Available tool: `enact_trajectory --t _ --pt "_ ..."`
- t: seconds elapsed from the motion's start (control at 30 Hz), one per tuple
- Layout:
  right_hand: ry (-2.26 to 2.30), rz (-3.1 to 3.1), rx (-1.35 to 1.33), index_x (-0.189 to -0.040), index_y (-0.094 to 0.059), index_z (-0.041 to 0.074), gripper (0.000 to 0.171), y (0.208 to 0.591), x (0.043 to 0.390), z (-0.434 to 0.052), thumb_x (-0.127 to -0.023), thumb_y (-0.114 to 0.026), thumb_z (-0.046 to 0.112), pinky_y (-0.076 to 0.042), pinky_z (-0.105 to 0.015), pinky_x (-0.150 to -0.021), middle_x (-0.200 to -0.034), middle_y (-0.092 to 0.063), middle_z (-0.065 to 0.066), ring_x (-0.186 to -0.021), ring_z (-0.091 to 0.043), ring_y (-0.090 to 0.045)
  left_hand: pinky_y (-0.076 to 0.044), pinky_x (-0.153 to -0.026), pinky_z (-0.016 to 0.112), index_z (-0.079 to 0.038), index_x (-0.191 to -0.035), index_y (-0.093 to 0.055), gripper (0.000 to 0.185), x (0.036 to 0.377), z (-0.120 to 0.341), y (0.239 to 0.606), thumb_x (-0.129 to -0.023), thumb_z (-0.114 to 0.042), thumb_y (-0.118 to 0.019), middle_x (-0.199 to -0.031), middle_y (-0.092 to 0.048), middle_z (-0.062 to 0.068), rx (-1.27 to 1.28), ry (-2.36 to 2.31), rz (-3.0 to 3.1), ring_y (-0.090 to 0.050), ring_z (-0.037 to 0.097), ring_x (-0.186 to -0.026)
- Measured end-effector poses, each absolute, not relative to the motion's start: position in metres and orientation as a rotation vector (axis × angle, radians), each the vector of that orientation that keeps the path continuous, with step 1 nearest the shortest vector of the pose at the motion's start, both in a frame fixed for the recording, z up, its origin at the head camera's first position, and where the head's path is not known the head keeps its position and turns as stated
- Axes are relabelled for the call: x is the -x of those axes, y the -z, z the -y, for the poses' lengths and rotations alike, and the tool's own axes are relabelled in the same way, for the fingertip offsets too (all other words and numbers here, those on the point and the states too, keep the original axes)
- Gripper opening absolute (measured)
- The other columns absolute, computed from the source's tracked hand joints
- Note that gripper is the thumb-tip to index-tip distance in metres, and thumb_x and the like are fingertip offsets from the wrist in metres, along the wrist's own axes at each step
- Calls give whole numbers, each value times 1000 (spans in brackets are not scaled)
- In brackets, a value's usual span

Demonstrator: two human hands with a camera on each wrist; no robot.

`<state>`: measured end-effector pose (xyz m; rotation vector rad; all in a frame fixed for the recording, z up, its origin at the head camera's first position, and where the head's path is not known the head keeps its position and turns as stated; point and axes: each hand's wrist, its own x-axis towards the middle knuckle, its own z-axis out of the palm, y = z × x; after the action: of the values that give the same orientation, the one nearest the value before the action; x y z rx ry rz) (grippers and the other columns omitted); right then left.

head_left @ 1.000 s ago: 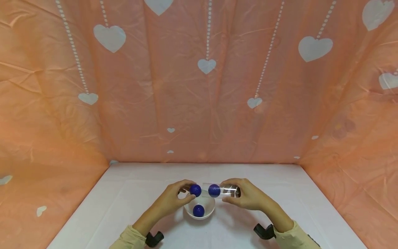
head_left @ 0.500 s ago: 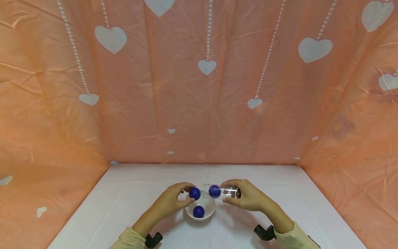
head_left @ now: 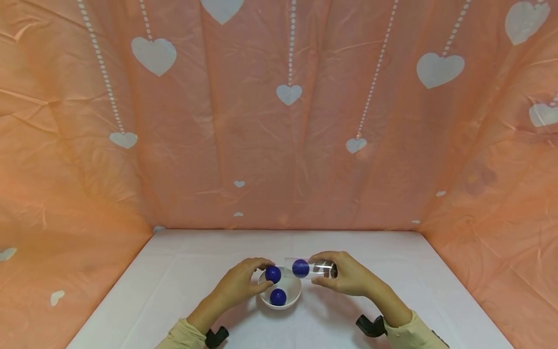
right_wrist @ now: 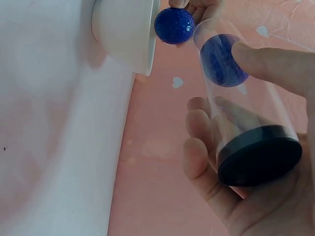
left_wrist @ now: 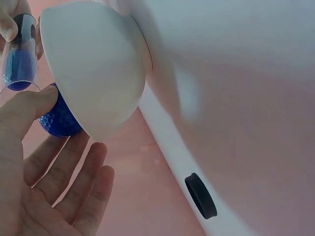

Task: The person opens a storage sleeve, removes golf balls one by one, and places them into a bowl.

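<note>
My left hand [head_left: 240, 282] pinches a blue dimpled golf ball [head_left: 273, 274] between thumb and fingers, over the far left rim of a white bowl [head_left: 293, 296]. Inside the bowl lies another blue golf ball [head_left: 278, 297]. To the right, my right hand [head_left: 344, 272] grips a clear tube [right_wrist: 261, 105], held almost level with its mouth toward the left hand. A black cap [right_wrist: 260, 156] closes the tube's right end. One blue golf ball [right_wrist: 224, 60] sits within it, near the mouth. The pinched ball is just left of that mouth, apart from it in the head view.
A loose black cap [left_wrist: 201, 195] lies on the white table [head_left: 196, 247] beyond the left hand. Orange sheeting with white hearts [head_left: 279, 160] walls the back and both sides. Black wrist mounts [head_left: 371, 325] sit at both sleeves.
My left hand has lowered the golf ball from beside the tube's mouth toward the bowl's rim. The right hand and the tube stay nearly still.
</note>
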<state>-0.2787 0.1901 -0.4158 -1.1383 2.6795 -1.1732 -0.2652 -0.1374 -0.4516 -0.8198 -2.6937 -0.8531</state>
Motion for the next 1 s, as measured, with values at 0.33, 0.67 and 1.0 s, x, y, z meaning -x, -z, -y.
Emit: enact_trajectory --t 0.33,0.67,1.0 --pt "1175 -2682 1141 -127 -74 9 40 415 277 -189 -93 -86 25 -63 -29 -73 -112 -77 -12 -85 -4 -67 -60 -97 51 -16 -128 -73 40 265 136 454 -92 -29 -87 -117 -75 -1 830 809 2672 -70 21 -111" --pt "1168 -2689 1181 -126 -74 8 39 416 278 -191 -93 -86 23 -60 -26 -70 -103 -76 -9 -82 -3 -65 -61 -94 45 -15 -127 -74 29 266 136 452 -99 -19 -80 -121 -76 -2 839 867 2630 -71 19 -108" --pt "1141 -2703 1160 -128 -75 11 40 416 277 -188 -92 -86 25 -60 -26 -74 -105 -77 -8 -85 -6 -67 -61 -96 43 -14 -129 -73 25 268 136 448 -105 -24 -72 -121 -77 -2 836 935 2634 -71 21 -109"
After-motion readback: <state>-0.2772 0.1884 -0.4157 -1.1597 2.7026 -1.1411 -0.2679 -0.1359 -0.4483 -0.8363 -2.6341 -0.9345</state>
